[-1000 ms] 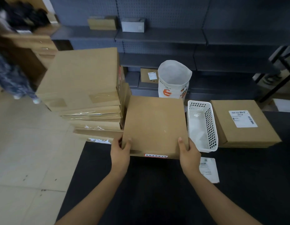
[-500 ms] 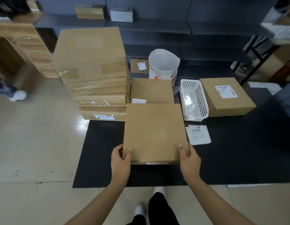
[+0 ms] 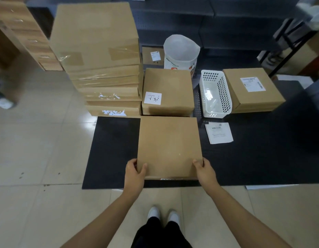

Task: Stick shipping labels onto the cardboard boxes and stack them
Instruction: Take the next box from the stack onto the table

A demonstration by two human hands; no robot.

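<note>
Box (image 3: 169, 147): lying flat at black mat's (image 3: 112, 151) near edge, bare top up, likely awaiting label
Left hand (image 3: 135, 174): fingers clamping near-left corner
Right hand (image 3: 206, 171): clamping near-right corner, steadying
Labels (image 3: 219, 132): waiting just beside, within reach

Plain flat cardboard box (image 3: 169, 147), unlabelled top
</note>
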